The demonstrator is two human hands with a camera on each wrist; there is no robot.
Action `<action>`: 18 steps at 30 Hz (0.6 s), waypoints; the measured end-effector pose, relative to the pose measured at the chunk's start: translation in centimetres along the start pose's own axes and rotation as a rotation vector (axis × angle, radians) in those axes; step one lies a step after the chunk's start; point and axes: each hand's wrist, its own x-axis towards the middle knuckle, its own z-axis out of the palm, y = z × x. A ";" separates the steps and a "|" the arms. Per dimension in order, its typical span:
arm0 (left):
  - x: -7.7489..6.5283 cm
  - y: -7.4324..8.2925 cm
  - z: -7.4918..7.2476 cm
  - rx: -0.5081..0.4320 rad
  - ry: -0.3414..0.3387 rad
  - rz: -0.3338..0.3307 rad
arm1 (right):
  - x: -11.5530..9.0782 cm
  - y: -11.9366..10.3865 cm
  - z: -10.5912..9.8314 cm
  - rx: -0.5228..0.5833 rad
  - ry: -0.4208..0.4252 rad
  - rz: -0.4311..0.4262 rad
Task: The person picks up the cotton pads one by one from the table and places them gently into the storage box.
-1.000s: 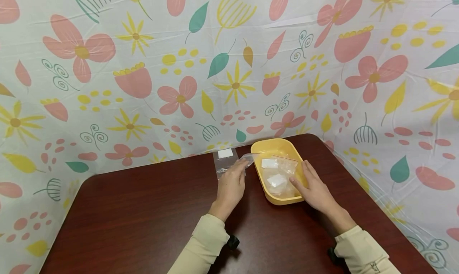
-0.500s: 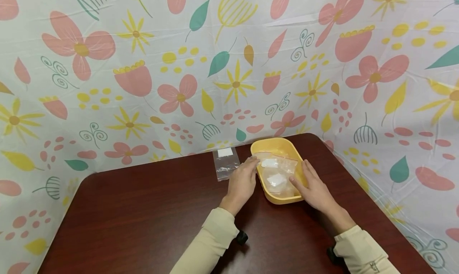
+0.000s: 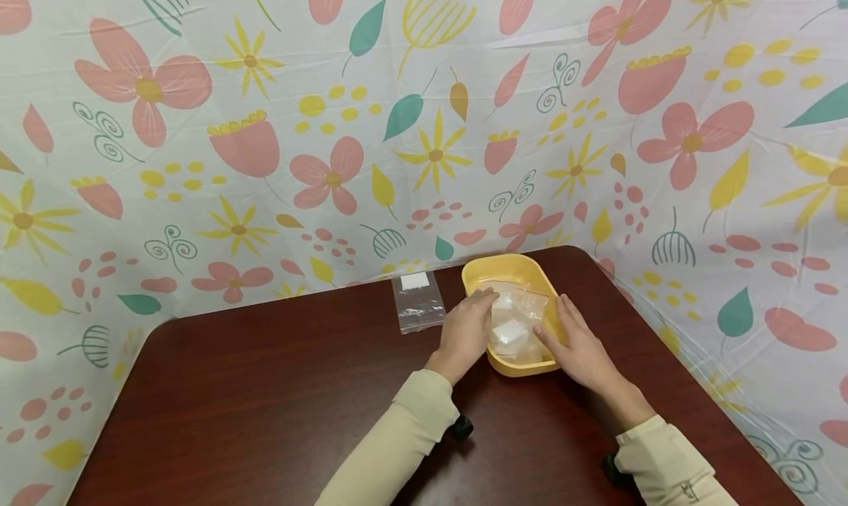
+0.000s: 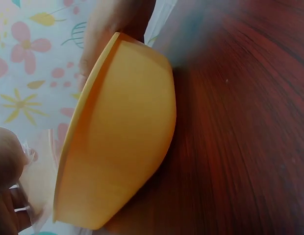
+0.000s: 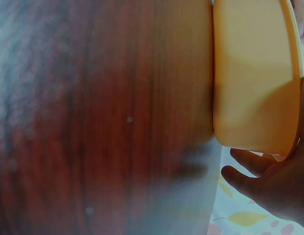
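Observation:
A yellow plastic basin (image 3: 509, 264) holds several small clear zip bags (image 3: 523, 344) with white paper labels. My left hand (image 3: 467, 333) is over its left rim and pinches a clear zip bag (image 4: 38, 178), which hangs beside the rim in the left wrist view. My right hand (image 3: 586, 355) grips the basin's right rim, thumb on the inner side and fingers along the outside. In the right wrist view those fingers (image 5: 245, 181) reach past the basin's wall.
Another zip bag (image 3: 419, 307) with a white label lies flat left of the basin, at the table's back edge. The dark red wood table (image 3: 265, 388) extends to the left. A flower-print curtain (image 3: 331, 123) stands behind and to the right.
My left hand has moved right, from beside the flat bag to over the basin's left rim, carrying the zip bag with it. My right hand stays on the right rim.

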 end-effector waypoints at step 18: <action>2.0 1.5 2.9 0.202 -0.094 0.034 | 0.0 0.1 0.1 -0.003 0.007 0.001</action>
